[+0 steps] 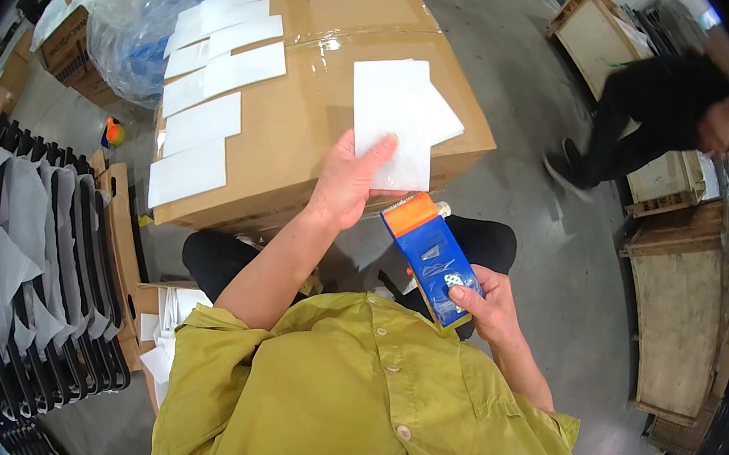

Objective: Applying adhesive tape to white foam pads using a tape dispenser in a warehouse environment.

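My left hand (345, 179) grips a small stack of white sheets (392, 100), thumb on top, over the near right part of a large cardboard box (301, 153). The sheets are slightly fanned out. My right hand (496, 307) holds a blue tape dispenser (432, 251) with an orange end and a toothed edge, just in front of the box. That toothed end points up toward the sheets and lies close below them. Along the left side of the box top, several white sheets (203, 128) lie in an overlapping row.
Black frames with grey-white wrapping (28, 261) stand in a row at left. Behind the box is a blue, plastic-wrapped bundle (148, 32). A person in dark clothes (643, 106) is at the upper right, near wooden crates (674, 308). An open carton with white sheets (157, 330) sits by my left side.
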A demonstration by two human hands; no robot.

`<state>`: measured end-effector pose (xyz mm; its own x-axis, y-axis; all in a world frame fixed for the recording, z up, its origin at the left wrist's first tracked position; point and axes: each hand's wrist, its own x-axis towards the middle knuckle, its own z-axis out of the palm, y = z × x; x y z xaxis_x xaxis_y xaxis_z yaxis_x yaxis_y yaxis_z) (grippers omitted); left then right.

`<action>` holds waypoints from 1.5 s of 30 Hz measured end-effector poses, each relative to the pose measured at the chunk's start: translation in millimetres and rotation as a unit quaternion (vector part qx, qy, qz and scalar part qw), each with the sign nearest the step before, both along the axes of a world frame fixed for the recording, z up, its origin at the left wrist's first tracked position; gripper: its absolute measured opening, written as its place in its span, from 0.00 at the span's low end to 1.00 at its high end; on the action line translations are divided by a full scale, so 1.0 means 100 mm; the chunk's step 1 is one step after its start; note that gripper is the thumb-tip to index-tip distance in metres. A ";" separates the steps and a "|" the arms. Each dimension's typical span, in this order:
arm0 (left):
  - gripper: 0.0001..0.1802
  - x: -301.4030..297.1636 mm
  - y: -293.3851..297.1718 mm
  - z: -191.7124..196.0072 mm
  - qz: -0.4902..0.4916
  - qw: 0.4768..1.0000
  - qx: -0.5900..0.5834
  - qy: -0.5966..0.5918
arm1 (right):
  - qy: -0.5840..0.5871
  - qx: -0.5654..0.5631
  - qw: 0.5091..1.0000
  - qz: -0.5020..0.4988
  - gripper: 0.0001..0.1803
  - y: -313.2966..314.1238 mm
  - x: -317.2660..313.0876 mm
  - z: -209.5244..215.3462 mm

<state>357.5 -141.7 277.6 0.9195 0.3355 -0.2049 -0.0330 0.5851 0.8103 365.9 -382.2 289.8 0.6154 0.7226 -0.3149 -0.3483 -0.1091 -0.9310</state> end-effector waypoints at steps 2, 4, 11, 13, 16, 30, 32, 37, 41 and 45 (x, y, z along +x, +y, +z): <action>0.23 -0.04 -0.01 -0.08 0.012 0.999 0.035 -0.024 | 0.001 0.000 1.000 0.005 0.18 0.01 -0.01 0.01; 0.22 -0.09 0.00 -0.15 -0.022 0.999 0.025 -0.032 | 0.003 -0.002 1.000 0.006 0.18 0.00 -0.03 0.00; 0.19 -0.06 0.05 -0.08 0.042 0.999 0.027 -0.001 | -0.047 -0.008 0.999 0.018 0.18 0.00 -0.09 0.00; 0.18 0.01 0.07 -0.16 0.142 0.990 -0.005 -0.023 | -0.064 -0.009 0.998 0.021 0.17 0.02 -0.12 0.03; 0.16 0.07 0.11 -0.16 0.182 0.982 -0.052 -0.004 | -0.115 0.002 0.993 0.014 0.16 0.04 -0.16 0.07; 0.12 -0.57 -0.74 0.33 -0.143 0.685 0.574 -0.425 | 0.277 0.007 0.947 -0.159 0.15 0.04 0.25 -0.56; 0.12 -0.53 -0.40 0.43 -0.002 0.677 0.633 -0.376 | 0.193 0.045 0.965 -0.169 0.16 -0.07 0.24 -0.64; 0.25 -0.73 0.71 0.37 0.093 0.488 0.867 0.043 | 0.176 0.008 0.977 -0.119 0.18 -0.27 0.27 -0.68; 0.25 -0.65 1.37 0.06 0.128 0.383 0.900 0.164 | 0.168 0.017 0.974 -0.154 0.17 -0.17 0.22 -0.76; 0.27 -0.57 1.69 -0.29 0.077 0.398 0.869 0.283 | 0.152 0.017 0.979 -0.132 0.20 -0.17 0.19 -0.81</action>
